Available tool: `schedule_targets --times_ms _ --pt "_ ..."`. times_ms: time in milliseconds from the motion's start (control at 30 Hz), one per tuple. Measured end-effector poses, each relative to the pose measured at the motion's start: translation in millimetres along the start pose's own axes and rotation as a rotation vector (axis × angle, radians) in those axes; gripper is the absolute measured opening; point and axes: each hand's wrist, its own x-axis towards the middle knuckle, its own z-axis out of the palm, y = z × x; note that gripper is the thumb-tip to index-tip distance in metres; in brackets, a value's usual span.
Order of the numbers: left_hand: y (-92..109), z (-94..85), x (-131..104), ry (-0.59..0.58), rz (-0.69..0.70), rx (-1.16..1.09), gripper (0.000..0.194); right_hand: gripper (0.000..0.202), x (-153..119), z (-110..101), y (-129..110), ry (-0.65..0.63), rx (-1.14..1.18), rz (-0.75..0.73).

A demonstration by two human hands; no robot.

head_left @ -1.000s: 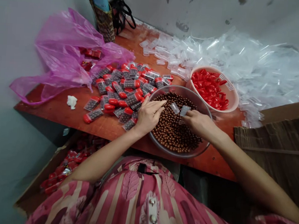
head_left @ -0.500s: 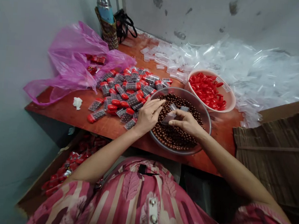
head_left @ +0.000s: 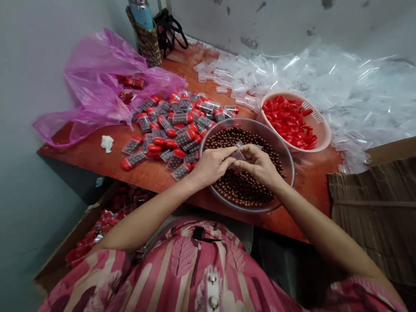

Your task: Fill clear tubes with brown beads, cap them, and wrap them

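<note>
Over a wide bowl (head_left: 290, 180) of small round brown balls (head_left: 237, 186), both my hands meet at a small clear plastic container (head_left: 238, 154). My right hand (head_left: 262, 168) pinches it between thumb and fingers. From the other side, my left hand (head_left: 212, 166) closes its thumb and fingertips on its near end. The fingers cover much of the container, so whether anything is inside I cannot tell. Left of the bowl lies a heap of filled clear containers with red caps (head_left: 177, 130). A pink basket (head_left: 323, 135) behind the bowl holds loose red caps (head_left: 288, 123).
Empty clear containers (head_left: 358, 95) are piled along the wall. A pink plastic bag (head_left: 100, 72), a flask (head_left: 140, 8) in a woven holder and a white scrap (head_left: 106, 143) are on the left. Stacked cardboard (head_left: 379, 206) stands right; a box of red-wrapped items (head_left: 99, 229) sits below.
My left hand has moved from the bowl's left side to the container and closed on it. My right hand still holds the container, its fingers now further round it.
</note>
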Motion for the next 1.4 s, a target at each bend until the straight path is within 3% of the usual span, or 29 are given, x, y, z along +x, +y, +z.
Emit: schedule_targets --times_ms 133,267,400,567,733,833,967,1233,1400 --pt "1.2 -0.5 -1.0 -0.014 0.021 -0.047 0.023 0.025 -4.4 -11.9 -12.6 -0.009 -0.658 -0.269" --pt "0.5 1.9 -3.0 -0.037 -0.061 -0.146 0.025 0.028 -12.3 -17.4 -30.6 -0.162 -1.001 -0.38" --pt "-0.9 4.4 -4.7 0.008 -0.121 -0.257 0.027 0.023 -16.6 -19.1 -35.3 -0.32 -1.246 -0.369" --pt "-2.0 4.2 -5.7 0.156 -0.164 -0.384 0.025 0.022 -4.9 -26.0 -5.4 -0.299 -1.459 -0.143" --pt "-6.1 5.5 -7.4 0.25 -0.209 -0.433 0.028 0.014 15.9 -7.2 27.1 -0.332 -0.93 -0.06" --pt "-6.1 5.1 -8.2 0.304 -0.192 -0.439 0.029 0.008 17.8 2.1 27.4 -0.251 -0.389 0.104" --pt "-2.3 1.1 -7.6 0.31 -0.164 -0.328 0.027 0.02 7.6 -1.2 17.0 -0.188 0.252 0.305" --pt "6.5 0.2 -2.3 0.03 -0.117 -0.222 0.041 0.036 -1.5 -0.4 4.0 0.003 0.661 0.24" --pt "4.1 6.1 2.8 0.004 -0.145 -0.211 0.032 0.031 -0.8 8.1 2.7 0.059 0.635 0.202"
